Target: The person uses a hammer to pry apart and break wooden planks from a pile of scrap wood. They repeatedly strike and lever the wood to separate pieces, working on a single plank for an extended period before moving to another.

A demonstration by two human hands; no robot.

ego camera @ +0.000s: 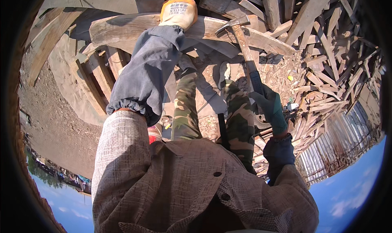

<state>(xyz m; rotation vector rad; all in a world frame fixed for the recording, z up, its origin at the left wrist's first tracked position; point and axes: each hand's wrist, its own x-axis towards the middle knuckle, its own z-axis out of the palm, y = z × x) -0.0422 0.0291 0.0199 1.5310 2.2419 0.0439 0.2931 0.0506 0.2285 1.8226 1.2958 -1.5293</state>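
My left hand (179,15), in a cream knit glove with an orange coating, lies across a weathered wooden plank (122,29). Its fingers bend over the plank's far side, where their tips are hidden. A claw hammer (243,46) is in my right hand (269,109), which wears a green glove and is closed around the dark lower part of the handle. The hammer's metal head appears over the right part of the plank; whether it touches the wood I cannot tell. The plank spans crosswise in front of my legs.
Scrap wood (324,64) is heaped on the right, beside a corrugated metal sheet (343,135). Wooden slats (92,83) stand left of my feet. A red container (154,133) is partly hidden by my left sleeve. Bare dirt (58,119) stretches out on the left.
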